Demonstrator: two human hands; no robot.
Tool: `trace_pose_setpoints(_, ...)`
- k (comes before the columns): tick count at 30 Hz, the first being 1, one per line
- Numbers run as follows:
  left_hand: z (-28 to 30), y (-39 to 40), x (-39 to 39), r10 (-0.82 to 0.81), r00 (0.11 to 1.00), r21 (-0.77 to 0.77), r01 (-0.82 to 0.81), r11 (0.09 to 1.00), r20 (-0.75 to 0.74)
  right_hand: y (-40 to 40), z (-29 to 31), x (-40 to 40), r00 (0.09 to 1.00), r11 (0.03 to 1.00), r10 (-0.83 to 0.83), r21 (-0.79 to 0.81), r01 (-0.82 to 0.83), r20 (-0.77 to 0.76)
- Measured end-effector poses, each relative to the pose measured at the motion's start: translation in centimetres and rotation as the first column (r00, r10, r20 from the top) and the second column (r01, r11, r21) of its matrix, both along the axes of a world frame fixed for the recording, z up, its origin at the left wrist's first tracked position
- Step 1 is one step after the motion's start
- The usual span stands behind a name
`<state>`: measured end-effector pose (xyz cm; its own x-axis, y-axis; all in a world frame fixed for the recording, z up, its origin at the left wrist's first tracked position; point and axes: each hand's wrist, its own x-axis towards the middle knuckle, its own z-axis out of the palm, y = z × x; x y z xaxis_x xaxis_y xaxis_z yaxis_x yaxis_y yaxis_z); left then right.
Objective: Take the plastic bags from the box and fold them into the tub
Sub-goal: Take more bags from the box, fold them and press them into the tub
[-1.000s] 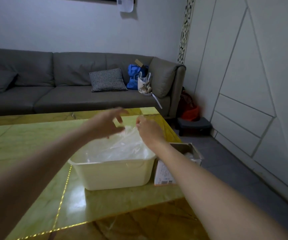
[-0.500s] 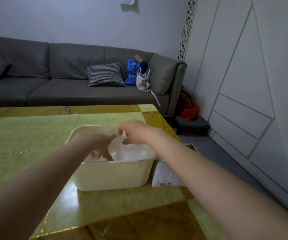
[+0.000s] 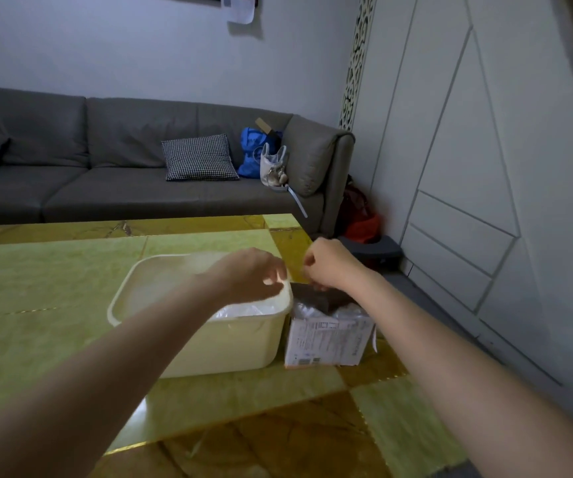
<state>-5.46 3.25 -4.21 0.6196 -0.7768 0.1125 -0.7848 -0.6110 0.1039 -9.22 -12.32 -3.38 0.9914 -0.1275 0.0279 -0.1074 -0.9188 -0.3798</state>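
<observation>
A cream plastic tub (image 3: 209, 343) stands on the table with clear plastic bags (image 3: 247, 310) lying inside against its right wall. Touching its right side is a small cardboard box (image 3: 326, 339), open at the top, with more crumpled clear plastic (image 3: 349, 310) showing in it. My left hand (image 3: 250, 277) hovers over the tub's right rim, fingers loosely spread and blurred, with nothing visible in it. Just above the box's far edge, my right hand (image 3: 330, 267) has its fingers curled in. I see no bag in it.
The green and gold table (image 3: 54, 305) ends just right of the box, with grey floor beyond. A grey sofa (image 3: 105, 188) with a checked cushion and bags stands behind. A white panelled wall (image 3: 468, 201) is on the right.
Both hands have lifted out of the tub and shifted right toward the box. The bag they were pressing down stays in the tub.
</observation>
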Motion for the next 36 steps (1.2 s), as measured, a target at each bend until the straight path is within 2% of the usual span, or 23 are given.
trace_pose_setpoints(3, -0.9, -1.4, -1.1, -0.06, 0.998, 0.105, 0.062, 0.993, -0.017, -0.6, -1.8, -0.9, 0.974, 0.998, 0.015, 0.067, 0.001, -0.227)
trace_pose_setpoints(5, -1.1, -1.7, -1.4, -0.049, 0.999, 0.123, 0.05, 0.991, -0.016, -0.7, -2.7, -1.0, 0.958, 1.0, 0.018, 0.03, -0.01, -0.286)
trace_pose_setpoints(10, -0.9, -2.0, -2.2, -0.071, 0.987, 0.156, 0.048, 0.987, 0.145, -1.2, -4.2, -0.3, 0.959, 0.999, -0.032, -0.028, 0.025, -0.28)
trace_pose_setpoints(13, -1.3, -2.9, -2.8, -0.109, 0.982, 0.232, 0.072, 0.97, 0.154, -1.5, -4.2, -0.5, 0.969, 0.999, -0.036, 0.007, 0.039, -0.243)
trace_pose_setpoints(16, -1.8, -3.4, -3.0, -0.114, 0.979, 0.296, 0.059, 0.953, 0.172, -2.3, -3.7, -0.9, 0.979, 0.994, 0.014, 0.113, 0.009, -0.203)
trace_pose_setpoints(20, -1.8, -3.6, -3.2, -0.111, 0.979, 0.311, 0.053, 0.949, 0.173, -4.1, -3.4, -1.2, 0.99, 0.949, -0.036, 0.306, 0.077, -0.138)
trace_pose_setpoints(23, -1.7, -3.7, -3.4, -0.127, 0.976, 0.342, 0.06, 0.938, 0.177, -4.6, -3.0, -1.4, 0.989, 0.841, -0.101, 0.521, 0.143, -0.109)
trace_pose_setpoints(25, -1.6, -3.8, -3.5, -0.132, 0.974, 0.355, 0.059, 0.933, 0.185, -4.5, -2.5, -1.6, 0.984, 0.793, -0.161, 0.585, 0.171, -0.07)
trace_pose_setpoints(26, -1.6, -3.8, -3.5, -0.135, 0.973, 0.36, 0.06, 0.931, 0.187, -4.4, -2.3, -1.8, 0.985, 0.812, -0.167, 0.56, 0.166, -0.049)
trace_pose_setpoints(29, -1.8, -3.8, -3.3, -0.144, 0.97, 0.379, 0.06, 0.923, 0.197, -3.9, -2.2, -2.4, 0.995, 0.932, -0.07, 0.351, 0.09, -0.069)
trace_pose_setpoints(32, -2.0, -3.6, -3.3, -0.142, 0.971, 0.369, 0.064, 0.927, 0.19, -3.7, -2.3, -2.7, 0.99, 0.969, 0.002, 0.246, 0.034, -0.143)
trace_pose_setpoints(34, -2.1, -3.3, -3.0, -0.112, 0.981, 0.28, 0.064, 0.958, 0.159, -3.6, -2.0, -2.8, 0.993, 0.975, -0.014, 0.217, 0.039, -0.117)
trace_pose_setpoints(36, -1.7, -3.2, -2.6, -0.066, 0.992, 0.041, 0.062, 0.997, 0.11, -3.4, -1.1, -2.8, 0.998, 0.954, -0.061, 0.295, 0.059, -0.001)
